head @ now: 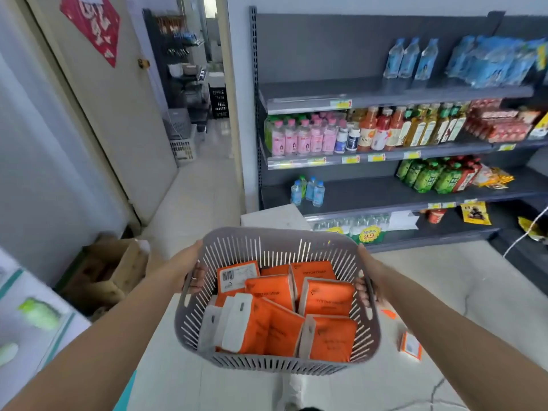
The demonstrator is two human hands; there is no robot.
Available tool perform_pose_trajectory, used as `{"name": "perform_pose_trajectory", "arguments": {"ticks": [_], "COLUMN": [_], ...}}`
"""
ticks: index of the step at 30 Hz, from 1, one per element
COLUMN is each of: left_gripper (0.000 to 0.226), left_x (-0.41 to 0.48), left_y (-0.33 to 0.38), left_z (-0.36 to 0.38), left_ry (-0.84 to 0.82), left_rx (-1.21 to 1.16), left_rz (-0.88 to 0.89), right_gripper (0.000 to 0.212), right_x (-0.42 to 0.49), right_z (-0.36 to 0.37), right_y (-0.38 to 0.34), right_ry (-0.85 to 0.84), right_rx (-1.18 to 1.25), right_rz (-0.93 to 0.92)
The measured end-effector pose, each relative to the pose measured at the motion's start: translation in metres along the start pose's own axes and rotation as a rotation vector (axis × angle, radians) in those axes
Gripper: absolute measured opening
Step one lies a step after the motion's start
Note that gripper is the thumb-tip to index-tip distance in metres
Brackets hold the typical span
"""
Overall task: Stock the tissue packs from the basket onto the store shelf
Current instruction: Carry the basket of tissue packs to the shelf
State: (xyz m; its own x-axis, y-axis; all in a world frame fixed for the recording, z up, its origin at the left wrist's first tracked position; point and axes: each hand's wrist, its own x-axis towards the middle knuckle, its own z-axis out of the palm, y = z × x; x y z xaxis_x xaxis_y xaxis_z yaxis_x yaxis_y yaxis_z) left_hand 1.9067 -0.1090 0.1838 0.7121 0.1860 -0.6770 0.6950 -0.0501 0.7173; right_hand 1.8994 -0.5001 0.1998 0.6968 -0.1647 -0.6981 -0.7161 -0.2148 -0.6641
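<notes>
Hands hold a grey slatted basket [277, 298] out in front of the person, above a pale tiled floor [415, 277]. Left hand [194, 275] is closed on the basket's left rim, fingers curled through to the inside, a ring on one finger. Right hand [366, 281] is closed on the right rim the same way, fingertips showing through the slats. Inside the basket lie orange tissue packs [326, 296], jumbled and leaning on one another, some with white ends turned up; one at the back shows a barcode label. One more orange pack [410, 345] lies on the floor, right of the basket and apart from it. Beyond stands a dark grey shelf [394, 94] unit: blue bottles on top, pink and orange drink bottles on the next level, green packs and small water bottles lower down. Its upper level has a bare stretch on the left. A cardboard box [112, 271] sits by the wall at left.
</notes>
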Motion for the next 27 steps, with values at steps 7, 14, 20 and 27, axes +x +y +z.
{"name": "perform_pose_trajectory", "arguments": {"ticks": [7,14,20,27], "left_gripper": [0.064,0.065,0.065,0.068], "left_x": [0.108,0.199,0.268,0.351], "left_y": [0.095,0.181,0.222,0.25], "left_z": [0.008,0.023,0.037,0.05], "left_ry": [0.022,0.061,0.023,-0.038], "left_rx": [-0.032,-0.052,-0.096,-0.142], "left_rz": [0.012,-0.025,-0.082,-0.137], "right_gripper": [0.078,0.081,0.076,0.078], "right_x": [0.113,0.204,0.272,0.348], "right_z": [-0.003,-0.002,0.002,0.014], "right_y": [-0.118,-0.221,-0.278,-0.312], "right_ry": [-0.037,-0.031,0.055,0.119], "right_rx": [-0.046,-0.09,-0.069,-0.058], "right_rz": [-0.03,0.016,0.028,0.088]}}
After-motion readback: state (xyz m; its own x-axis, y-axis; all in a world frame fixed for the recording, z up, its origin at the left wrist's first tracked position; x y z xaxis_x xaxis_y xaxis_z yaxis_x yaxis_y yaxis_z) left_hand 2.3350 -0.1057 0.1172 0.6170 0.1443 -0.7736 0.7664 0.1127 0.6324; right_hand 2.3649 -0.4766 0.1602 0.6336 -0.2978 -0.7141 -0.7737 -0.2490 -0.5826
